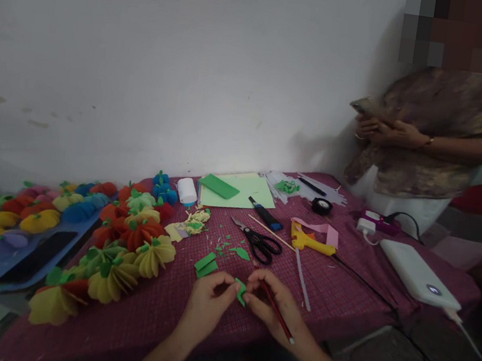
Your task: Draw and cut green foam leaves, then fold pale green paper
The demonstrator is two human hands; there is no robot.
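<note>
My left hand (pixel 208 300) and my right hand (pixel 274 302) meet over the near edge of the table, both pinching a small green paper piece (pixel 241 292) between the fingertips. A red pencil (pixel 278 313) also lies in my right hand, slanting down to the right. Two small green paper strips (pixel 206 265) lie just beyond my left hand on the maroon checked tablecloth (pixel 342 290).
Black scissors (pixel 261 245), a yellow glue gun (pixel 310 242), a blue-black cutter (pixel 265 213), a green sheet (pixel 239 191), tape roll (pixel 322 206) and a white power bank (pixel 418 273) lie beyond. Colourful paper pumpkins (pixel 125 236) fill the left. A person stands at far right holding a phone (pixel 365 106).
</note>
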